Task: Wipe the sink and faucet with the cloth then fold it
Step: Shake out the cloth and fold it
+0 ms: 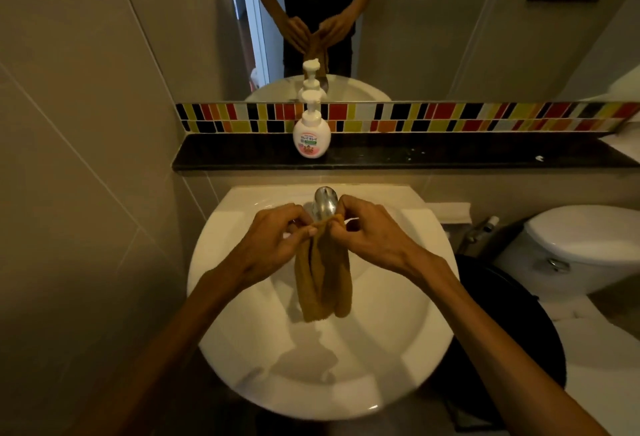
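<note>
Sink [242, 359] white, below tiled mirror wall.

A single wide-angle view looks from the person's head forward and steeply down onto the round white ceramic sink [242, 349], which fills the lower middle of the picture and lies close below. Both forearms reach in from the bottom edge toward the centre. The upper part faces the wall straight ahead: the dark stone ledge [450, 155], the strip of coloured mosaic tiles [450, 116] and the wall mirror [433, 37]. Straight lines bow toward the edges.
</note>
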